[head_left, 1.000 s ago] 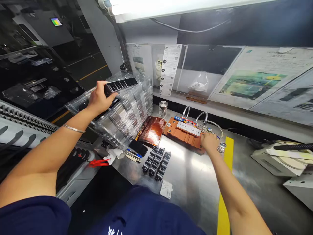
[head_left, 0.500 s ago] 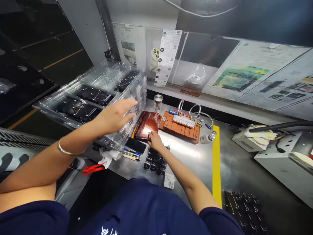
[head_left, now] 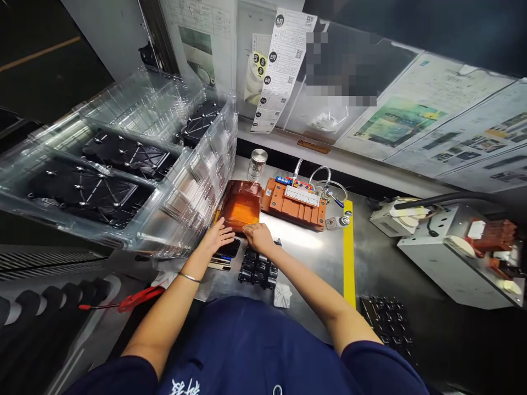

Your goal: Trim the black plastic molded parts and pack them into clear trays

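Note:
A translucent amber plastic box [head_left: 244, 189] sits on the metal bench in front of me. My right hand [head_left: 258, 237] is at its near right edge, fingers bent together over the rim. By the near left corner of the box is my left hand [head_left: 217, 239], palm down with its fingers stretched and spread, holding nothing. Whether its fingertips touch the box I cannot tell. Just below my right hand lies a ribbed black plastic part [head_left: 257, 270]. A dark phone [head_left: 231, 248] and several pens [head_left: 220, 262] lie beside my left hand, partly covered by it.
Stacked clear trays [head_left: 193, 200] with black parts rise at the left. Behind stand a lidded glass jar [head_left: 257, 164] and an orange-brown fixture [head_left: 294, 211] with hoses. Yellow tape [head_left: 349, 263] runs along the right. Red-handled pliers [head_left: 138, 299] and a white cloth [head_left: 282, 295] are nearer.
My left hand has come down from above the tray stack, moving right to the amber box. My right hand stays at the box's near edge. The view has shifted.

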Demonstrator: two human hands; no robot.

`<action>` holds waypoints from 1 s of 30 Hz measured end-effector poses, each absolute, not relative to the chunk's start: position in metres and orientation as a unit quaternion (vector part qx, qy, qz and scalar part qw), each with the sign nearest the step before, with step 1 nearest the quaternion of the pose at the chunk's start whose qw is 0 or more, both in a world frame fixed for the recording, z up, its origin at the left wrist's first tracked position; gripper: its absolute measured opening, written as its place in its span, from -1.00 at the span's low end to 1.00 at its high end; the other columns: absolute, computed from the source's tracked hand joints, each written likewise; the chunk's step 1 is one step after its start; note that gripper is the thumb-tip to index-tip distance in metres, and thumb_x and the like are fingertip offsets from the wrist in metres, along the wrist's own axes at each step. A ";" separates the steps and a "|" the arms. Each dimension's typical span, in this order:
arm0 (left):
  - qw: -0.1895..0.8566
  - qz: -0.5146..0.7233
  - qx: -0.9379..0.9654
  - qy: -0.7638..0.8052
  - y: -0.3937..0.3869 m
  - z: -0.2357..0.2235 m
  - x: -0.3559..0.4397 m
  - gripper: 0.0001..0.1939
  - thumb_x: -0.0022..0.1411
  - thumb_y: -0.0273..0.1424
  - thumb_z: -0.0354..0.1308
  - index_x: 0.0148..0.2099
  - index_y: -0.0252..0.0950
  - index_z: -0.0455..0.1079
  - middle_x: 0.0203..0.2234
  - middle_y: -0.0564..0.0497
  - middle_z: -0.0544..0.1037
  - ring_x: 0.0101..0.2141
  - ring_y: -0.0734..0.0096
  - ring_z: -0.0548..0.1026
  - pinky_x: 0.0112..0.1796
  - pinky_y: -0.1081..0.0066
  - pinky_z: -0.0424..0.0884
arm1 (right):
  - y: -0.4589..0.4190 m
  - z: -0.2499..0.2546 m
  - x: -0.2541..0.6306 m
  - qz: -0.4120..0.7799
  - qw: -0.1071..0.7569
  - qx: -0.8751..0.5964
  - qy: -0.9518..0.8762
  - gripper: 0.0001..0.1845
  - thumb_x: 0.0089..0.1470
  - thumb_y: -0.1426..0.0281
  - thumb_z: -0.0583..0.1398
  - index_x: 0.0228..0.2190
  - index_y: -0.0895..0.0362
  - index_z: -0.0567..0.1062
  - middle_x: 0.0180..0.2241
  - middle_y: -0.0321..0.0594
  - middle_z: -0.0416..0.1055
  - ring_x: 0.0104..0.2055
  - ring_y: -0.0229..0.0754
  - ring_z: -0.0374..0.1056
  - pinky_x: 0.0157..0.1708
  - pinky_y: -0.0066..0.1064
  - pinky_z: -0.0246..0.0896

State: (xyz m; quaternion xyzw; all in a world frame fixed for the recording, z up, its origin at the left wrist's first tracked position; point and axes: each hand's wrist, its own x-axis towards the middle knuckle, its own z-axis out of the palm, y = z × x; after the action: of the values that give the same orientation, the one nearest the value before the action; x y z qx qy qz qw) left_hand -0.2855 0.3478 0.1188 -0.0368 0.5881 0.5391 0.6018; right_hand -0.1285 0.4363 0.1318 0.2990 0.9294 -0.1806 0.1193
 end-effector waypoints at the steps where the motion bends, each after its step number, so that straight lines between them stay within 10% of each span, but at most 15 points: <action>1: 0.593 0.544 -0.033 0.593 0.356 0.117 -0.287 -0.73 0.08 -0.25 0.26 -0.39 -0.34 0.32 -0.48 -0.12 0.57 -0.43 0.26 0.58 -0.35 0.28 0.53 | 0.435 0.133 -0.125 -0.186 0.115 0.294 0.931 -0.60 0.31 0.33 -0.07 -0.02 0.12 0.47 -0.02 -0.09 0.46 0.00 -0.12 0.32 -0.03 -0.30 0.09; 7: 0.493 0.609 0.020 0.621 0.380 0.115 -0.286 -0.87 0.09 -0.51 0.19 -0.27 -0.36 0.33 -0.46 -0.02 0.57 -0.43 0.47 0.56 -0.36 0.48 0.49 | 0.428 0.135 -0.121 -0.157 0.028 0.384 0.910 -0.64 0.22 0.36 0.05 0.00 0.18 0.42 0.00 0.00 0.39 0.01 -0.05 0.27 -0.06 -0.27 0.16; 13: 0.420 0.640 0.071 0.639 0.389 0.120 -0.281 -0.90 0.11 -0.47 0.15 -0.28 -0.37 0.33 -0.42 -0.10 0.60 -0.41 0.40 0.58 -0.29 0.37 0.50 | 0.385 0.107 -0.157 -0.211 0.153 0.331 0.907 -0.68 0.21 0.29 0.05 -0.17 0.23 0.47 -0.16 0.03 0.44 -0.08 -0.03 0.30 -0.16 -0.30 0.22; 20: 0.422 0.653 0.072 0.625 0.394 0.127 -0.276 -0.87 0.11 -0.47 0.16 -0.25 -0.39 0.32 -0.40 -0.12 0.60 -0.42 0.37 0.59 -0.25 0.28 0.50 | 0.373 0.060 -0.196 -0.217 0.184 0.360 0.888 -0.24 -0.07 0.18 0.32 0.07 0.32 0.29 0.04 0.19 0.27 0.07 0.12 0.17 -0.02 -0.09 0.15; 30: 0.457 0.649 0.053 0.607 0.401 0.128 -0.277 -0.81 0.03 -0.46 0.24 -0.28 -0.38 0.33 -0.46 -0.07 0.59 -0.44 0.40 0.58 -0.32 0.37 0.51 | 0.382 0.053 -0.197 -0.240 0.193 0.392 0.867 -0.19 -0.21 0.10 0.37 0.05 0.16 0.32 0.08 0.09 0.25 0.10 0.12 0.18 0.01 -0.08 0.11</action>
State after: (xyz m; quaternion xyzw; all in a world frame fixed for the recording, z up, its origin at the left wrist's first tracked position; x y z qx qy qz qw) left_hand -0.2770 0.4007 0.1283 0.0528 0.6065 0.6488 0.4565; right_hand -0.1975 0.3818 0.0528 0.3922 0.8666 -0.2404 0.1932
